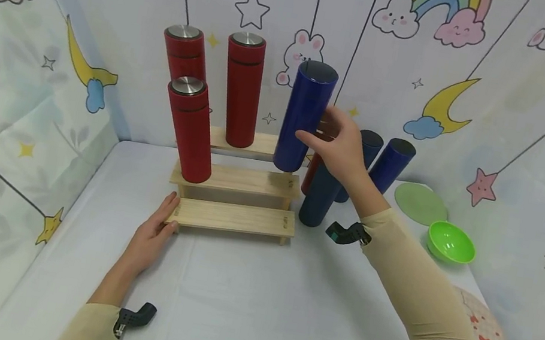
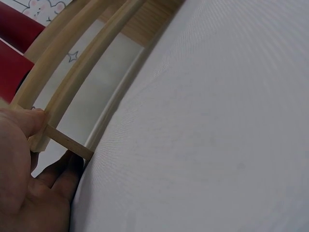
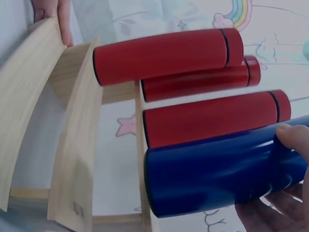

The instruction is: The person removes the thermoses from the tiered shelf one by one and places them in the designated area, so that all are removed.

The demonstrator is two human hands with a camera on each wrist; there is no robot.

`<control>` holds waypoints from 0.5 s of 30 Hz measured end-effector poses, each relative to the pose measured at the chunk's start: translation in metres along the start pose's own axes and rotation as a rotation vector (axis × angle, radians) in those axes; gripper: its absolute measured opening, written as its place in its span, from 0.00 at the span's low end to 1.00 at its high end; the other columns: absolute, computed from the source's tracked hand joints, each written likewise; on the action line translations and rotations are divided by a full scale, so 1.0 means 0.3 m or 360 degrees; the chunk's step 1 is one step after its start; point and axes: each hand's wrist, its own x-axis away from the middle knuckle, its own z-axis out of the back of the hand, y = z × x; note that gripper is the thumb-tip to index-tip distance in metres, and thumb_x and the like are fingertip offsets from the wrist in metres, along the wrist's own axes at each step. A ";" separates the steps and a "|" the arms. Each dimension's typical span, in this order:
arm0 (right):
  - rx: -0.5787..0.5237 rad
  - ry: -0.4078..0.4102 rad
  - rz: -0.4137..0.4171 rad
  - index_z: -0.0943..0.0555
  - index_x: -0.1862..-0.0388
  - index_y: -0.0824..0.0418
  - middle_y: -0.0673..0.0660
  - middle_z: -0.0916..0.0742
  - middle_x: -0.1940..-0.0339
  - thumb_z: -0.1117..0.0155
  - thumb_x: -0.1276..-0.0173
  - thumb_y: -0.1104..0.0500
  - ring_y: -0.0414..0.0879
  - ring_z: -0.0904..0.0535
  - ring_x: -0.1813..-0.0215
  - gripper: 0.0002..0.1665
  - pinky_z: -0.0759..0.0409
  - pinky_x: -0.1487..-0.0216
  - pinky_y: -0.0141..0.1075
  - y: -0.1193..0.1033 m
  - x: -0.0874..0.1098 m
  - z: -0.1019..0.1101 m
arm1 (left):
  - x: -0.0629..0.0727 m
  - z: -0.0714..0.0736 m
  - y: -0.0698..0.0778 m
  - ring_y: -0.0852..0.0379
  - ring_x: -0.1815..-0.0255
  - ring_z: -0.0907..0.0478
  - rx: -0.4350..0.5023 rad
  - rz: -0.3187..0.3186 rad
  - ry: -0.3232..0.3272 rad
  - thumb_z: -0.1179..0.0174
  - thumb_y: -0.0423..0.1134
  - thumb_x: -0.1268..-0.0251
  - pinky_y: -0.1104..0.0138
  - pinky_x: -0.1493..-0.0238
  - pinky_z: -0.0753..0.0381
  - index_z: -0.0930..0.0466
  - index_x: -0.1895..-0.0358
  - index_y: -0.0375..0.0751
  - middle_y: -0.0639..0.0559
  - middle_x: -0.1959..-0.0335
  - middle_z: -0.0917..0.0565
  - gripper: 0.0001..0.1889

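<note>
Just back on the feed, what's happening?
A person's right hand holds a blue flask at the top right end of a wooden rack; the left hand touches its left end. Three red flasks stand on the rack: two on the top tier, one on the middle tier. Other flasks stand right of the rack.

I count four red flasks [image 1: 188, 137], one mostly hidden behind my right grip [image 1: 339, 148]; four blue flasks [image 1: 305, 118], including that grip's one; one three-tier wooden rack [image 1: 237, 217]; one green bowl [image 1: 451, 243]; two round mats [image 1: 417, 203].

No readable text, dark marks [image 3: 78, 209] on the wooden rack [image 1: 233, 218] perhaps too blurred
</note>
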 end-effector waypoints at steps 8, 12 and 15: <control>-0.0017 -0.0011 0.0006 0.21 0.25 0.58 0.57 0.11 0.37 0.19 0.30 0.53 0.54 0.13 0.38 0.37 0.17 0.33 0.50 -0.019 0.063 0.017 | 0.004 0.000 -0.008 0.42 0.11 0.54 0.0011 -0.0023 -0.0004 0.44 0.32 0.14 0.84 0.25 0.48 0.39 0.13 0.40 0.45 0.10 0.47 0.31; -0.0018 -0.0025 0.0005 0.21 0.24 0.59 0.59 0.11 0.38 0.19 0.30 0.55 0.55 0.13 0.39 0.37 0.17 0.33 0.51 -0.023 0.093 0.021 | 0.003 0.001 -0.004 0.43 0.11 0.54 0.0011 -0.0016 -0.0006 0.45 0.32 0.14 0.84 0.25 0.48 0.40 0.13 0.40 0.45 0.10 0.48 0.32; -0.0003 -0.0033 -0.0017 0.22 0.24 0.59 0.59 0.12 0.38 0.19 0.30 0.55 0.55 0.13 0.39 0.38 0.17 0.33 0.51 -0.027 0.116 0.023 | 0.000 0.001 -0.002 0.44 0.11 0.54 0.0012 -0.0010 -0.0007 0.45 0.33 0.13 0.84 0.26 0.47 0.40 0.13 0.40 0.44 0.10 0.48 0.32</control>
